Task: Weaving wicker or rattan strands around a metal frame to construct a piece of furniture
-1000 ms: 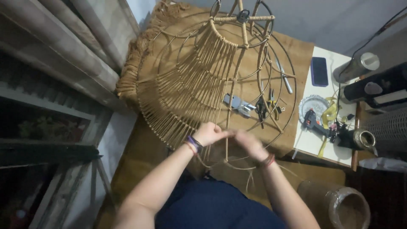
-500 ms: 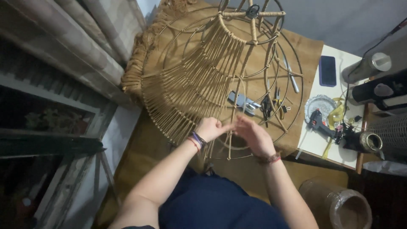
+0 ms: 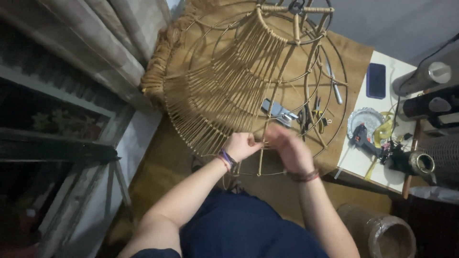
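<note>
So the round tub (image 3: 382, 234) at the near right looks open on top, but what's in it is too dim to tell. On the white side table (image 3: 356, 162) at the right there's a silvery foil dish (image 3: 366, 117) with a black glue gun (image 3: 364, 139) lying partly over it, some yellow tape bits, and a dark flat phone (image 3: 376, 80) farther back. No labels readable anywhere.

The big wire lampshade frame (image 3: 267, 81) sits in the middle, tilted away, with tan rattan strands (image 3: 220, 91) woven over its left half. The left hand (image 3: 242, 145) is clenched, pinching at a strand right at the frame's near lower rim. The right hand (image 3: 289, 147) is just beside it, fingers curled over the same spot, but it's blurry so can't tell what it grips. Pliers and metal tools (image 3: 282, 112) lie under the frame.
</note>
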